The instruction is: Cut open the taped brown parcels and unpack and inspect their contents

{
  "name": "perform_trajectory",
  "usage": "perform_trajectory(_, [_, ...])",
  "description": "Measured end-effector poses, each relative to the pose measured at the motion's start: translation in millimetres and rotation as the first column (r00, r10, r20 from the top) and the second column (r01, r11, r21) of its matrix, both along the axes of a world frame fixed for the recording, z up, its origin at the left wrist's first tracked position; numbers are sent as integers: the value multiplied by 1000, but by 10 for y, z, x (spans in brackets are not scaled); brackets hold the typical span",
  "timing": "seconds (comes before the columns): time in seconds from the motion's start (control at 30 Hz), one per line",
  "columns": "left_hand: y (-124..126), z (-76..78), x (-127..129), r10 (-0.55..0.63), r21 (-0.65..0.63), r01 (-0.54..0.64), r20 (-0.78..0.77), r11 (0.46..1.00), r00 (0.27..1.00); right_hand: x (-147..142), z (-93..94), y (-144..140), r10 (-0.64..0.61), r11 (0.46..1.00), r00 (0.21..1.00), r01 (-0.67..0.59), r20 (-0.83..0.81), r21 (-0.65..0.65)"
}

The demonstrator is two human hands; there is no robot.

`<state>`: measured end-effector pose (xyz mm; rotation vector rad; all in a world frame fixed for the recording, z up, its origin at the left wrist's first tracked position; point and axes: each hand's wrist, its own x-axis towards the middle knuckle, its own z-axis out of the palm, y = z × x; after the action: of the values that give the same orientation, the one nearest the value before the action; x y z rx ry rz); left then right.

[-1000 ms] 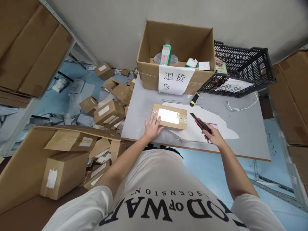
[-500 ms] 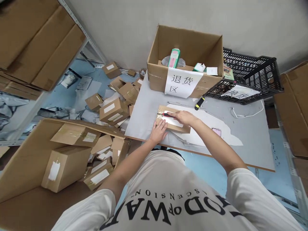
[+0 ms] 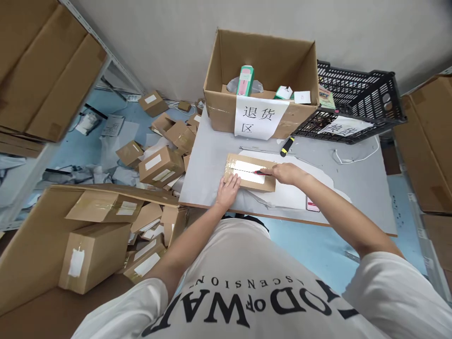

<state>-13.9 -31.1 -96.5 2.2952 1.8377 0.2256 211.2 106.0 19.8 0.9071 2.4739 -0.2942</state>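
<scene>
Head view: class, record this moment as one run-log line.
left hand: flat on taped parcel | right hand: shut on utility knife, blade on parcel top | parcel on grey table

Even, bright indoor light; glare whitens the tape on the parcel (image 3: 250, 172). Edges bend with wide-angle distortion, and shadows stay soft.

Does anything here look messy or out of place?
Yes. Small cardboard boxes lie tumbled in a heap on the floor left of the table, some tipped at angles. On the table, the grey covering looks torn, showing ragged white patches.
</scene>
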Motion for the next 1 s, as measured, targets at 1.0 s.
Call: perform_trajectory(1.0, [117, 122, 25, -39, -51, 37, -36, 998, 999, 1458, -1196, -1045, -805, 488, 424, 871, -415, -57])
